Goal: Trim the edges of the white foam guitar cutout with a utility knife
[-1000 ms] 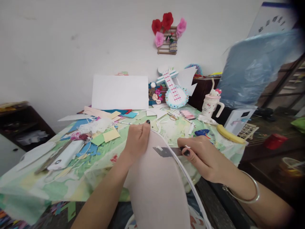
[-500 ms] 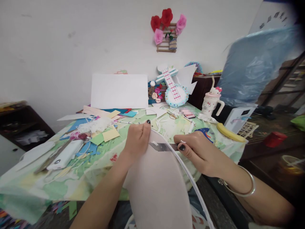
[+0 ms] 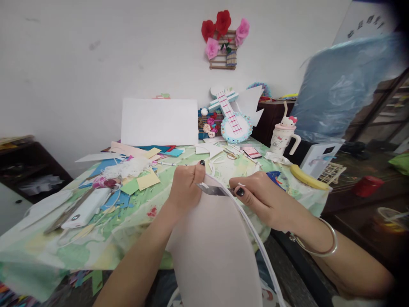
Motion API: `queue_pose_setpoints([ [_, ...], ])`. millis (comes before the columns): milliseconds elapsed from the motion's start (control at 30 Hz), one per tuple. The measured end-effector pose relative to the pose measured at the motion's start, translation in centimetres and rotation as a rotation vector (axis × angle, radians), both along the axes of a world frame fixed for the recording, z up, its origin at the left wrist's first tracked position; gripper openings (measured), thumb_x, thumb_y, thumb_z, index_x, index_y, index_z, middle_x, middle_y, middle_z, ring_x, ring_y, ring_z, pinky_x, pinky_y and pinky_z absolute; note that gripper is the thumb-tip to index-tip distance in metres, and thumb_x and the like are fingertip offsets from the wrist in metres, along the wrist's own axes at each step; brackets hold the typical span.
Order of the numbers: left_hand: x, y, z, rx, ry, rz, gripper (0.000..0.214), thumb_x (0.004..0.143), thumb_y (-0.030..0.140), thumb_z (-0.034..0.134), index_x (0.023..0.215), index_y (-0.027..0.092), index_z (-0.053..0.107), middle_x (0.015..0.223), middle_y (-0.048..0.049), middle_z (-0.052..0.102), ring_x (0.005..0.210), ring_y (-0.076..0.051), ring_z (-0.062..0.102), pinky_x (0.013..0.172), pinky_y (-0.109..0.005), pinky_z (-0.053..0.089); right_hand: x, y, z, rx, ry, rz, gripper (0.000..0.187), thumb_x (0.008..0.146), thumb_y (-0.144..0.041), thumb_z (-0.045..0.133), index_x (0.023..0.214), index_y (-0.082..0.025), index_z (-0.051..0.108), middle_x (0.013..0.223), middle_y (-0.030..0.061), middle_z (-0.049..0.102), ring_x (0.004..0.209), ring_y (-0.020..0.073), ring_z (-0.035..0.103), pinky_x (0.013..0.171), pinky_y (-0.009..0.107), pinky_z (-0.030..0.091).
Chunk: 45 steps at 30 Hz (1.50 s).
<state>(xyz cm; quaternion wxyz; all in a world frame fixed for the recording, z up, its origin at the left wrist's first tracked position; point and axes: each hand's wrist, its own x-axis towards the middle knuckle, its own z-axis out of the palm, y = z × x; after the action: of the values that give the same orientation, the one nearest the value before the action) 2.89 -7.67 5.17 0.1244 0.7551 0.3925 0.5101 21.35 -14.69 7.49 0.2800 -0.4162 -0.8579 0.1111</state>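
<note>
A large white foam board (image 3: pixel 217 251) with a curved edge stretches from my lap up to the table's front. My left hand (image 3: pixel 188 187) is closed on its far end, thumb on top. In my right hand (image 3: pixel 266 200) is a utility knife, its handle hidden in my fist. The knife's broad blade (image 3: pixel 215 190) lies across the board near the far edge, its tip close to my left fingers. Along the right side a thin white strip (image 3: pixel 255 232) stands apart from the board and curves down past the blade. A small white scrap clings by my right thumb.
The green-patterned tablecloth (image 3: pixel 86 251) carries paper scraps (image 3: pixel 148 179), a white power bank (image 3: pixel 86 209), a phone (image 3: pixel 252 152), a tumbler (image 3: pixel 281 138) and a banana (image 3: pixel 308 178). A blank white board (image 3: pixel 159 122) and a paper banjo (image 3: pixel 236 128) lean at the wall.
My right hand and the knife have shifted slightly left and up, bringing the blade nearer my left hand. The left hand keeps its grip on the board.
</note>
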Motion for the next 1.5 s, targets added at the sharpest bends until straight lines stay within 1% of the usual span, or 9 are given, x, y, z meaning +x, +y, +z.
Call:
queue_pose_setpoints([
  [200, -0.6, -0.3, 1.5, 0.027, -0.061, -0.045, 0.045, 0.089, 0.038, 0.035, 0.052, 0.017, 0.051, 0.048, -0.0002, 0.046, 0.048, -0.011, 0.039, 0.050, -0.028, 0.026, 0.1, -0.1, 0.1, 0.106, 0.088, 0.030, 0.043, 0.096, -0.047, 0.024, 0.063, -0.020, 0.027, 0.054, -0.0056, 0.028, 0.048, 0.0087, 0.025, 0.052, 0.027, 0.017],
  [300, -1.6, 0.3, 2.2, -0.073, -0.218, -0.112, 0.045, 0.089, 0.043, 0.036, 0.064, 0.016, 0.062, 0.061, -0.0036, 0.059, 0.055, -0.013, 0.048, 0.052, -0.026, 0.031, 0.2, -0.2, 0.2, 0.152, 0.110, 0.029, 0.043, 0.097, -0.047, 0.024, 0.063, -0.020, 0.027, 0.054, -0.0056, 0.027, 0.048, 0.0090, 0.024, 0.052, 0.027, 0.017],
  [433, -2.8, 1.3, 2.2, -0.267, -0.226, -0.055, 0.045, 0.084, 0.049, 0.042, 0.059, 0.016, 0.057, 0.056, -0.0022, 0.054, 0.052, -0.013, 0.044, 0.049, -0.026, 0.029, 0.3, -0.4, 0.3, 0.201, 0.127, 0.032, 0.040, 0.096, -0.046, 0.024, 0.065, -0.021, 0.028, 0.055, -0.0053, 0.029, 0.048, 0.0093, 0.025, 0.052, 0.027, 0.017],
  [567, -2.5, 1.4, 1.7, -0.413, -0.187, 0.071, 0.046, 0.079, 0.051, 0.047, 0.048, 0.020, 0.035, 0.046, 0.0028, 0.032, 0.046, -0.010, 0.029, 0.046, -0.027, 0.020, 0.2, -0.8, 0.4, 0.248, 0.112, 0.018, 0.037, 0.096, -0.043, 0.025, 0.066, -0.021, 0.029, 0.056, -0.0046, 0.031, 0.049, 0.0099, 0.027, 0.053, 0.027, 0.018],
  [733, -1.2, 2.1, 2.5, -0.165, -0.317, 0.169, 0.041, 0.077, 0.037, 0.047, 0.048, 0.021, 0.023, 0.046, 0.0041, 0.020, 0.046, -0.009, 0.021, 0.046, -0.029, 0.016, -0.3, -1.1, 0.4, 0.346, 0.088, 0.012, 0.031, 0.094, -0.038, 0.027, 0.069, -0.021, 0.032, 0.056, -0.0041, 0.033, 0.049, 0.0107, 0.029, 0.052, 0.027, 0.018],
  [833, -0.7, 3.2, 2.4, -0.032, -0.340, 0.055, 0.037, 0.076, 0.031, 0.045, 0.048, 0.021, 0.023, 0.047, 0.0042, 0.017, 0.047, -0.009, 0.020, 0.049, -0.029, 0.017, -0.7, -1.0, -0.2, 0.400, 0.044, -0.008, 0.026, 0.091, -0.036, 0.029, 0.069, -0.021, 0.031, 0.057, -0.0036, 0.034, 0.050, 0.0112, 0.029, 0.052, 0.027, 0.017],
  [967, -0.5, 4.6, 0.8, -0.013, -0.313, -0.076, 0.032, 0.074, 0.029, 0.039, 0.047, 0.020, 0.023, 0.048, 0.0039, 0.018, 0.049, -0.010, 0.020, 0.052, -0.029, 0.018, -1.0, -0.4, -1.8, 0.381, -0.063, -0.069, 0.024, 0.089, -0.035, 0.030, 0.071, -0.021, 0.034, 0.057, -0.0021, 0.038, 0.051, 0.0124, 0.031, 0.053, 0.028, 0.017],
  [1300, -1.2, 7.8, -3.0, -0.035, -0.349, -0.108, 0.036, 0.073, 0.031, 0.043, 0.045, 0.020, 0.024, 0.046, 0.0039, 0.020, 0.049, -0.009, 0.022, 0.052, -0.029, 0.020, -1.3, 2.5, -6.1, 0.390, -0.142, -0.146, 0.028, 0.090, -0.038, 0.029, 0.073, -0.020, 0.044, 0.059, 0.0007, 0.046, 0.054, 0.0145, 0.039, 0.055, 0.028, 0.020],
  [1500, -1.4, 9.2, -1.8, 0.095, -0.388, -0.099, 0.037, 0.074, 0.027, 0.045, 0.045, 0.019, 0.024, 0.047, 0.0039, 0.020, 0.047, -0.009, 0.021, 0.050, -0.028, 0.017, -1.6, 4.0, -7.1, 0.452, -0.017, -0.151, 0.029, 0.091, -0.037, 0.029, 0.071, -0.020, 0.041, 0.059, 0.0003, 0.045, 0.053, 0.0137, 0.041, 0.054, 0.027, 0.022],
])
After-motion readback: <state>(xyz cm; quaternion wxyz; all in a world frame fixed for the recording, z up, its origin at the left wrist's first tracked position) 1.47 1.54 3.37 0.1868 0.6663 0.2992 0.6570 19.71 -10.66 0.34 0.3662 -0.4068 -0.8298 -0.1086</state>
